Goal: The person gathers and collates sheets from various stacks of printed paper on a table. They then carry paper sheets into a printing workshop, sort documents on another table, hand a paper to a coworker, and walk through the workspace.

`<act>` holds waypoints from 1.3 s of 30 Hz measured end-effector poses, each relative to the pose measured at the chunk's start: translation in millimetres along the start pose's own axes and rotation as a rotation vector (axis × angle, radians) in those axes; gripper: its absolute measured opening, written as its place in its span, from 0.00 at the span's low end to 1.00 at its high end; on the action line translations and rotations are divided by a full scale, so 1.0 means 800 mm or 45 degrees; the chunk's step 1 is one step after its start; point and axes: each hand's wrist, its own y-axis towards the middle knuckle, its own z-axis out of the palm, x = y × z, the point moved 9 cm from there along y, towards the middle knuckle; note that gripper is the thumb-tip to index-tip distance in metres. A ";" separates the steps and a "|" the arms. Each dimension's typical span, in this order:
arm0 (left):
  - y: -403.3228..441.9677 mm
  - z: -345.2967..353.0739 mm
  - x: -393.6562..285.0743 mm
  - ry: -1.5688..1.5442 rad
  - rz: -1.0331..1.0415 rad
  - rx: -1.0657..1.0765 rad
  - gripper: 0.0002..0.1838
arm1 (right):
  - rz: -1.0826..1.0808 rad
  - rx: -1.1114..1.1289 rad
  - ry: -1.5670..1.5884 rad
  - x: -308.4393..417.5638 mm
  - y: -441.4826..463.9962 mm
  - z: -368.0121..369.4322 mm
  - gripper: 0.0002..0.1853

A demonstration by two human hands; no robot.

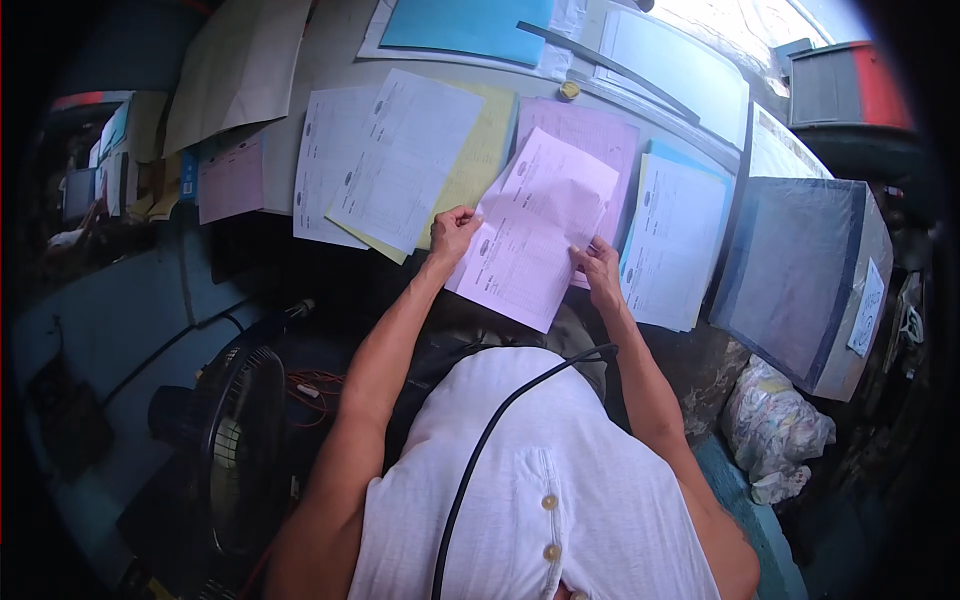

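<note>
A pink printed form sheet (530,235) is held between my two hands in the middle of the view. My left hand (455,235) pinches its left edge, and my right hand (598,265) grips its right edge with thumb and fingers. Under and behind it lies a pink stack of forms (585,125) on the table. To the left, white printed forms (405,160) overlap yellow sheets (485,130). On the right, beside my right hand, rests another stack of white forms (675,240) with blue sheets beneath.
A metal strip (610,70) and a small yellow-topped container (569,91) lie at the table's back. Blue sheets (465,25) are beyond. A grey box (790,275) stands at right, a plastic bag (775,425) below it. A fan (240,440) is at lower left.
</note>
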 end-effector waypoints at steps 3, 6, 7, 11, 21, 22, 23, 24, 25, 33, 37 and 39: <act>0.006 -0.009 0.000 -0.043 0.143 -0.052 0.08 | -0.041 -0.030 -0.177 0.033 -0.011 0.004 0.11; -0.005 -0.024 -0.036 0.102 0.205 -0.132 0.10 | -0.113 0.051 -0.016 0.060 -0.015 0.015 0.14; -0.013 -0.029 -0.061 0.104 0.223 -0.108 0.09 | -0.160 0.026 0.077 0.080 -0.023 0.027 0.13; -0.022 -0.044 -0.117 0.046 0.303 -0.031 0.09 | -0.240 0.003 0.188 0.143 -0.032 0.058 0.15; 0.085 -0.403 -0.119 -0.066 0.371 -1.302 0.08 | -0.285 -0.087 -0.042 0.156 0.006 0.086 0.14; 0.086 -0.446 -0.101 -0.053 0.264 -1.465 0.09 | -0.303 -0.114 -0.014 0.157 0.002 0.087 0.15; 0.091 -0.475 -0.090 0.092 0.120 -1.467 0.11 | -0.289 -0.097 0.001 0.147 0.008 0.081 0.17; 0.095 -0.502 -0.074 0.238 -0.027 -1.458 0.13 | -0.283 -0.098 -0.007 0.143 0.006 0.079 0.17; 0.102 -0.524 -0.062 0.425 -0.127 -1.416 0.16 | -0.275 -0.105 -0.011 0.141 0.006 0.076 0.19; 0.154 -0.616 -0.018 1.279 -0.232 -1.029 0.30 | -0.190 -0.250 -0.139 0.133 -0.003 0.074 0.20; 0.183 -0.645 -0.017 1.337 -0.226 -1.016 0.32 | -0.121 -0.360 -0.170 0.116 -0.004 0.065 0.20; 0.199 -0.664 -0.008 1.390 -0.211 -0.989 0.31 | -0.119 -0.400 -0.201 0.107 -0.003 0.056 0.19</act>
